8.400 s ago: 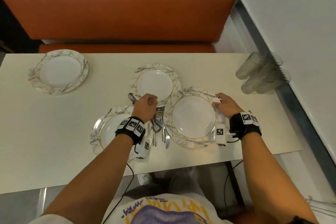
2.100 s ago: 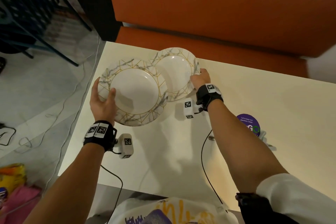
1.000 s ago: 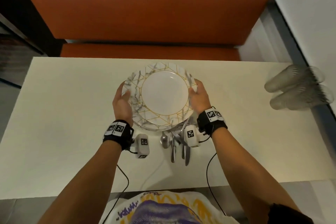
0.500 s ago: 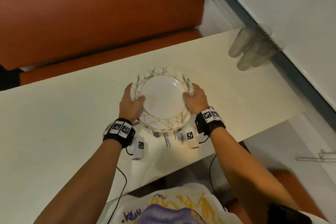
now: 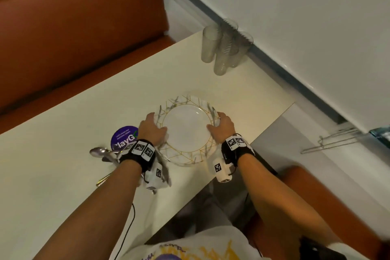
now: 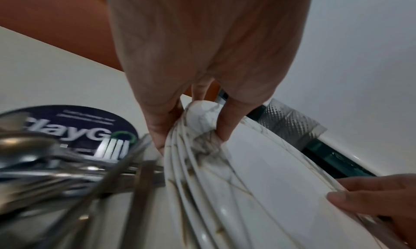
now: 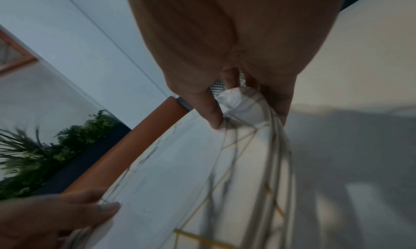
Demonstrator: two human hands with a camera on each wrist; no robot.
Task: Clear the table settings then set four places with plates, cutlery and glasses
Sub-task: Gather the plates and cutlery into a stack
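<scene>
A stack of several white plates (image 5: 186,131) with grey veins and gold lines sits between both hands near the table's right end. My left hand (image 5: 152,131) grips the stack's left rim, thumb on top, fingers under (image 6: 186,128). My right hand (image 5: 221,126) grips the right rim the same way (image 7: 236,110). The plate stack (image 6: 258,181) looks lifted a little off the table. A pile of cutlery (image 5: 105,154), spoons and forks, lies on the table under my left wrist. Several frosted glasses (image 5: 223,48) stand at the far right corner by the wall.
A round purple sticker (image 5: 124,137) is on the cream table (image 5: 63,154), left of the plates. An orange bench (image 5: 73,27) runs along the far side. The table's right edge (image 5: 274,116) is close to the plates, with a white wall beyond.
The plate stack, held in both hands, has moved right toward the table's right end, away from the cutlery pile. The purple sticker now shows.
</scene>
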